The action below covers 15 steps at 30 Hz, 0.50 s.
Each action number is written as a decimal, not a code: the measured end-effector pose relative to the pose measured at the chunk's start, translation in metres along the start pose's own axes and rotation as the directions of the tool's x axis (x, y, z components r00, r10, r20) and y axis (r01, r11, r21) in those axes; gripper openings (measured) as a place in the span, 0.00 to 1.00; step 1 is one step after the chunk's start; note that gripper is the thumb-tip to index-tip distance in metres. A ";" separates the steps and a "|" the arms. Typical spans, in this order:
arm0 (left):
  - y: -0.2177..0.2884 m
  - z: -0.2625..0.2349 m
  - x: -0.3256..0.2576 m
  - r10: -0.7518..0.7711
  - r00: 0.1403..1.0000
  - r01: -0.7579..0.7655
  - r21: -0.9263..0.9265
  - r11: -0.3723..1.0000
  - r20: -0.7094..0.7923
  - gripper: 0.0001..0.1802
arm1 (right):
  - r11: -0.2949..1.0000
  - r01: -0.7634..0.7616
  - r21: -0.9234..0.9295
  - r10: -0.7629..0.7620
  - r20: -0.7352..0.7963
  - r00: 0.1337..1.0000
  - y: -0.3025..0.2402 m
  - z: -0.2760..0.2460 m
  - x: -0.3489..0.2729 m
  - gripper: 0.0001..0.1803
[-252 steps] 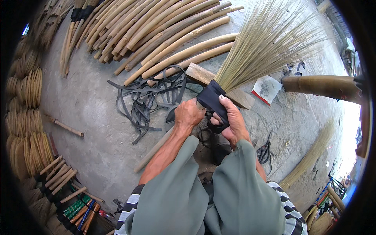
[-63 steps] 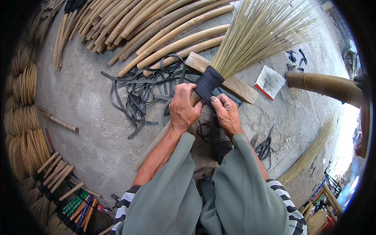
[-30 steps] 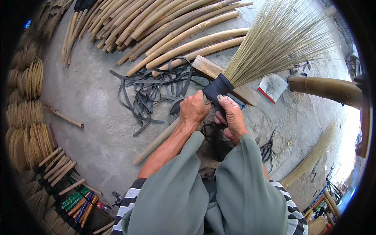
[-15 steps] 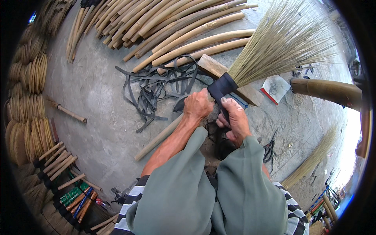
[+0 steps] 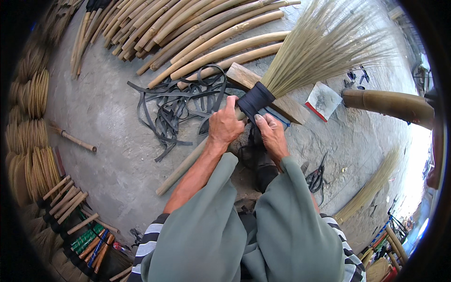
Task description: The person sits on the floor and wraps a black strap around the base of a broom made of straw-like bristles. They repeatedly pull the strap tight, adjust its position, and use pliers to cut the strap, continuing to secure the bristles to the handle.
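A straw broom [image 5: 324, 44] lies slanted in front of me, its bristles fanning out to the far right. Black rubber strip [image 5: 255, 99] is wound round the neck where the bristles meet the wooden handle [image 5: 182, 168]. My left hand [image 5: 225, 124] is closed round the handle just below the winding, with a finger reaching up to its edge. Pinched between the thumb and fingers of my right hand [image 5: 272, 135] is the rubber strip, close to the lower right of the winding. Part of the strip hangs dark beneath that hand.
Loose black rubber strips [image 5: 174, 110] lie tangled on the concrete floor. Beyond them are many wooden poles [image 5: 206, 30]. A wooden block [image 5: 292, 109] sits under the broom. Scissors [image 5: 317, 176] and a bristle bundle [image 5: 371, 185] are to the right, near a thick bamboo post [image 5: 387, 105].
The right hand has drawn in beside the winding, and the strip covers more of the neck. A finger of the left hand now points up toward it. The whole view has shifted slightly.
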<state>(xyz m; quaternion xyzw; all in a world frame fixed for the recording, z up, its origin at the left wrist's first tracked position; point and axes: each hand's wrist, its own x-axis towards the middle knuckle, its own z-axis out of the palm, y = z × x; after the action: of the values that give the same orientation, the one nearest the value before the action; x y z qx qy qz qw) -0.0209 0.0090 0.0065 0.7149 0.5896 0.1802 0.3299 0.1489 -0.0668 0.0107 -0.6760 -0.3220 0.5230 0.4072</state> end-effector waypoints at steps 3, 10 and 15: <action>-0.004 -0.009 0.007 0.046 0.999 -0.044 -0.065 0.997 0.029 0.30 | 0.998 0.042 0.052 -0.044 0.023 0.999 0.001 0.013 0.021 0.24; 0.017 -0.003 0.008 -0.221 0.962 0.216 0.054 0.975 0.159 0.32 | 0.977 0.141 -0.159 -0.134 0.055 0.990 -0.020 0.006 0.025 0.23; 0.021 -0.001 0.006 -0.200 0.956 0.193 0.053 0.980 0.213 0.33 | 0.996 -0.016 0.091 0.006 0.103 0.995 -0.040 0.007 0.007 0.21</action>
<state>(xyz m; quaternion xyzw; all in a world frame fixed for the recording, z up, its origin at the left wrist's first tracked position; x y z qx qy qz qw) -0.0049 0.0138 0.0210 0.6733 0.6210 0.0579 0.3971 0.1430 -0.0407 0.0424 -0.6307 -0.3145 0.5734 0.4178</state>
